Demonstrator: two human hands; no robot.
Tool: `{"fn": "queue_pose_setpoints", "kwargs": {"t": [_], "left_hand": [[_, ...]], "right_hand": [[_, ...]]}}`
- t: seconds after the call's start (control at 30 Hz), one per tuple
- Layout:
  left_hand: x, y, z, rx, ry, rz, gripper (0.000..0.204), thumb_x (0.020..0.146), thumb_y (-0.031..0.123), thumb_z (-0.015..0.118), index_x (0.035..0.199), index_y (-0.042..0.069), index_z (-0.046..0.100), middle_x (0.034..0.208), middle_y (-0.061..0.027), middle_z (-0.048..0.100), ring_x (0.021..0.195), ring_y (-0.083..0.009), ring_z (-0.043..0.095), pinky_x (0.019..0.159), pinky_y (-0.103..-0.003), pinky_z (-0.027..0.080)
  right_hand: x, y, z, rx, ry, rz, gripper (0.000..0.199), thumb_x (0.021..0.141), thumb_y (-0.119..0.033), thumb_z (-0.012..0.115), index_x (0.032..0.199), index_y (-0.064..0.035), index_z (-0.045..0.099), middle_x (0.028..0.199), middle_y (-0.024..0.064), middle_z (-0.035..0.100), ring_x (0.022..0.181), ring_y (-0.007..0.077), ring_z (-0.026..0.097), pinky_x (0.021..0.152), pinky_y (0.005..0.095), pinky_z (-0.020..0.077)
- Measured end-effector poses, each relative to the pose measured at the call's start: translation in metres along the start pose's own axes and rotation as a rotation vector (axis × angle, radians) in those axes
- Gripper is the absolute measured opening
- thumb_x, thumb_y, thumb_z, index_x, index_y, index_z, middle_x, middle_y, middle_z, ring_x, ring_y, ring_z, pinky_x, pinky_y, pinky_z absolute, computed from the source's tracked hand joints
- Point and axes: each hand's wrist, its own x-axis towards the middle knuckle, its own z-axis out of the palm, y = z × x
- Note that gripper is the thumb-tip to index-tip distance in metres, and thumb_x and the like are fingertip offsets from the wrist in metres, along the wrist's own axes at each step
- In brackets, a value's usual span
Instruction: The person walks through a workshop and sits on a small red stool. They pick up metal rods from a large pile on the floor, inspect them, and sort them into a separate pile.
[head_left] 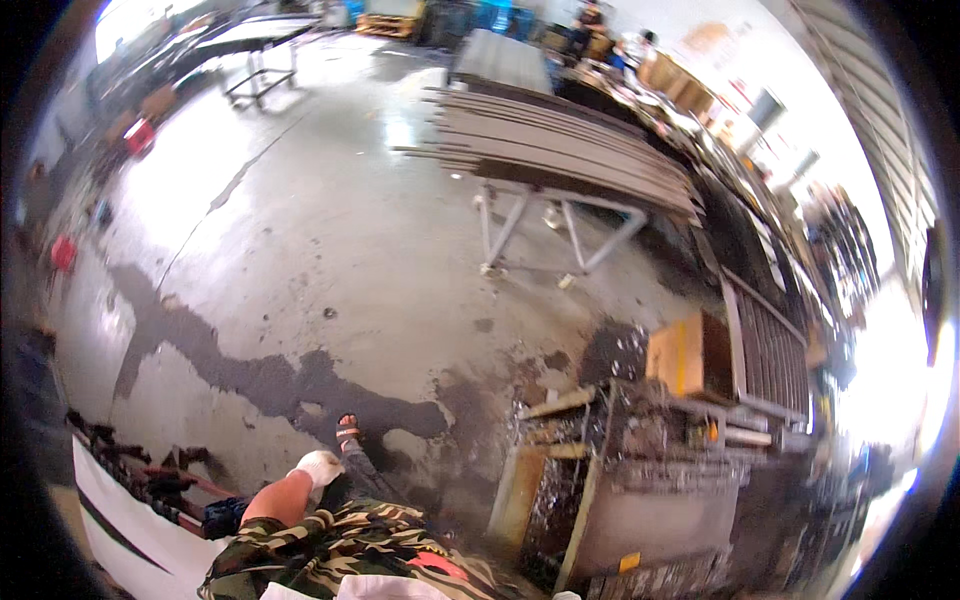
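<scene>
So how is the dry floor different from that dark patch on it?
The dry floor looks pale grey and shiny with glare; the dark patch is nearly black and dull. The dry floor spreads wide, while the dark patch runs as a ragged streak toward the sandalled foot and gloved left hand. Both are concrete.

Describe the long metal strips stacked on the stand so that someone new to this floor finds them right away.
Start from the wide grey concrete floor with its dark wet stain. Past the stain, toward the top middle, stands a light tubular metal stand with slanted legs. The stack of metal strips lies flat across its top, long grey lengths fanned out past both ends, unlike the dirty machine nearer the person.
</scene>
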Motion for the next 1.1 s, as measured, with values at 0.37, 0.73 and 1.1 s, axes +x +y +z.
{"fn": "queue_pose_setpoints", "kwargs": {"t": [0.37, 0.73, 1.1], "left_hand": [[0.061, -0.159, -0.089, -0.263, 0.05, -0.482, 0.04, 0.086, 0.028, 0.061, 0.12, 0.011, 0.075, 0.122, -0.0187, 0.072, 0.115, -0.0381, 0.067, 0.096, -0.045, 0.053], [0.038, -0.224, -0.248, -1.242, 0.611, -0.72, 0.042, 0.088, 0.036, 0.071, 0.119, 0.008, 0.076, 0.118, -0.0139, 0.076, 0.109, -0.0274, 0.071, 0.097, -0.04, 0.053], [0.079, -0.291, -0.186, -1.783, 0.696, -1.264, 0.024, 0.087, 0.022, 0.063, 0.085, 0.0, 0.071, 0.08, -0.0105, 0.071, 0.074, -0.0284, 0.063, 0.07, -0.046, 0.048]], "right_hand": [[-0.033, -0.105, 0.451, -0.483, -0.84, -0.109, 0.047, 0.101, -0.047, 0.052, 0.107, -0.0027, 0.067, 0.082, 0.0049, 0.06, 0.065, 0.018, 0.056, 0.057, 0.0343, 0.0453], [-0.102, -0.115, 0.795, -0.974, -1.205, -0.144, 0.058, 0.1, -0.057, 0.053, 0.097, -0.0014, 0.069, 0.069, 0.0024, 0.056, 0.054, 0.0161, 0.05, 0.049, 0.0339, 0.0412], [-0.387, -0.214, 1.261, -0.808, -1.735, -0.252, 0.069, 0.096, -0.067, 0.061, 0.09, 0.0009, 0.07, 0.063, 0.002, 0.055, 0.05, 0.0128, 0.049, 0.044, 0.0332, 0.0403]]}}
